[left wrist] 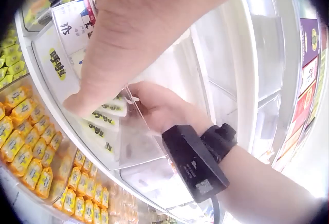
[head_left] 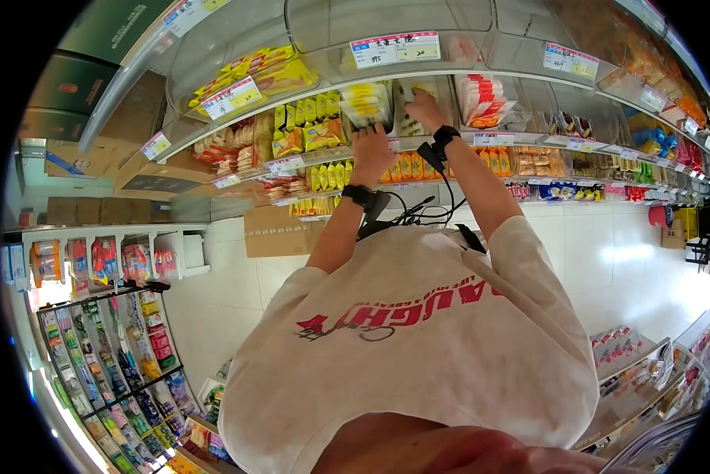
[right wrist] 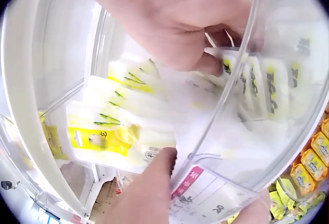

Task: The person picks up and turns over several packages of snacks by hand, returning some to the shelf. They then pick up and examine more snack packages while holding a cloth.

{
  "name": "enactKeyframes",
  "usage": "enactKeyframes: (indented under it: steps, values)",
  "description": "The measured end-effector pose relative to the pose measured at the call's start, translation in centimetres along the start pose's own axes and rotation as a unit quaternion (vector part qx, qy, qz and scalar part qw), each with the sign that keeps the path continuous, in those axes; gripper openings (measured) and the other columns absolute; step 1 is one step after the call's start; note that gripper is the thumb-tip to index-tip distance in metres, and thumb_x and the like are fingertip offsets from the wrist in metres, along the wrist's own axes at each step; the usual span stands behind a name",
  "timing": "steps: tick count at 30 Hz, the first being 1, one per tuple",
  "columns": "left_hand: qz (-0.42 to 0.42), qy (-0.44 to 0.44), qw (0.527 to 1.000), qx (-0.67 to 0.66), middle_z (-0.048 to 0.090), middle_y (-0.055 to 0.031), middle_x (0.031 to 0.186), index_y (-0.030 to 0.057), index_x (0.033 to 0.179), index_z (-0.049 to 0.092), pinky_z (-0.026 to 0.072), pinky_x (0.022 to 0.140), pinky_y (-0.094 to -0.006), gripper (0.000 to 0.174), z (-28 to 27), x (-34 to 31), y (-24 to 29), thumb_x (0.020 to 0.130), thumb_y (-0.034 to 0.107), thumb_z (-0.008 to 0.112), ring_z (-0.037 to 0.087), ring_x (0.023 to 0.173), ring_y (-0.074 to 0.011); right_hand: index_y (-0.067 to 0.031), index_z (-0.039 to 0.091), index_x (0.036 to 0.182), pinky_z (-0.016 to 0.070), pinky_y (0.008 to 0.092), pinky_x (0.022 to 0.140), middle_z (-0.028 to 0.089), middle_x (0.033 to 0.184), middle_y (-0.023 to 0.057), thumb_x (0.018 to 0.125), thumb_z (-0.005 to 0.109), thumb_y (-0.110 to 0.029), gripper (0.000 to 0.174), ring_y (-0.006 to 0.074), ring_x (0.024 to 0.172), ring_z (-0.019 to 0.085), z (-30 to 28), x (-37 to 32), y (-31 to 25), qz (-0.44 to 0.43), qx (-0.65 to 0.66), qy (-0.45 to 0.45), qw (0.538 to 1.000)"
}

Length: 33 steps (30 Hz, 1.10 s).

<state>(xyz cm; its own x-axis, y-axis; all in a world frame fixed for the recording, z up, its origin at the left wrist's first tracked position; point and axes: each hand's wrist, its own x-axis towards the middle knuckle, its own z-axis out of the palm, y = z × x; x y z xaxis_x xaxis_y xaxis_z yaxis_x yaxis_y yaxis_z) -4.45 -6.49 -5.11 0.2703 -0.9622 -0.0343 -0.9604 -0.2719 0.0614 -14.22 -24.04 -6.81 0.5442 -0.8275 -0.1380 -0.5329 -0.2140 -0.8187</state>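
In the head view, my left hand (head_left: 373, 154) is at the front of a clear bin of white-and-yellow packets (head_left: 364, 104). Its fingers reach over the front panel (right wrist: 205, 198), gripping it beside the price label. Just right of it, my right hand (head_left: 424, 109) dips into the neighbouring clear bin. That bin holds a row of white packets with black print (right wrist: 271, 88). The right thumb sits at the packets' upper edges in the right wrist view, with the fingers curled and pinching a packet; the fingertips are partly hidden. A clear divider (right wrist: 226, 98) stands between the bins.
Yellow snack packets (head_left: 308, 126) fill bins to the left, and red-and-white packets (head_left: 481, 103) stand to the right. Orange packets (left wrist: 23, 136) line the shelf below. A cardboard box (head_left: 280, 233) lies on the floor under the shelves. Black cables (head_left: 418, 213) hang between the wrists.
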Motion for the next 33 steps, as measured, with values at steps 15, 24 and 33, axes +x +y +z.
enactKeyframes:
  steps: [15, 24, 33]
  values:
    - [-0.003, 0.032, 0.805, -0.592, 0.059, -0.0207, 0.128, -0.0065, 0.143, 0.043, 0.0519, 0.096, -0.0384, 0.068, -5.9, -2.3, -0.1, 0.098, 0.04, 0.065, 0.062, 0.117, -0.0285, -0.0114, 0.066, 0.127, 0.0518, 0.0505, 0.069, 0.066, 0.084, 0.0275, 0.092, 0.06, -0.012, 0.035, 0.0445, 0.08, 0.065, -3.8, -9.8, -5.3, -0.169, -0.039, 0.24, 0.955]
    - [-0.057, -0.014, 0.486, -0.872, 0.058, -0.0049, 0.121, 0.006, 0.134, 0.049, 0.0517, 0.091, -0.0349, 0.054, -8.3, -2.5, 3.3, 0.096, 0.039, 0.069, 0.059, 0.109, -0.0157, -0.0095, 0.066, 0.128, 0.0552, 0.0418, 0.082, 0.069, 0.115, 0.0183, 0.085, 0.062, 0.001, 0.045, 0.0351, 0.099, 0.067, -3.0, -18.8, -8.1, -0.354, -0.111, 0.205, 0.906]
    - [-0.172, -0.033, 0.266, -0.948, 0.064, -0.0046, 0.109, 0.0072, 0.121, 0.057, 0.0525, 0.085, -0.0348, 0.035, -5.9, -5.1, 3.1, 0.092, 0.022, 0.068, 0.064, 0.1, -0.0199, -0.005, 0.063, 0.129, 0.0433, 0.048, 0.108, 0.063, 0.132, 0.0142, 0.085, 0.067, -0.004, 0.044, 0.0343, 0.123, 0.057, -1.5, -23.0, -10.6, -0.309, -0.122, 0.102, 0.938]
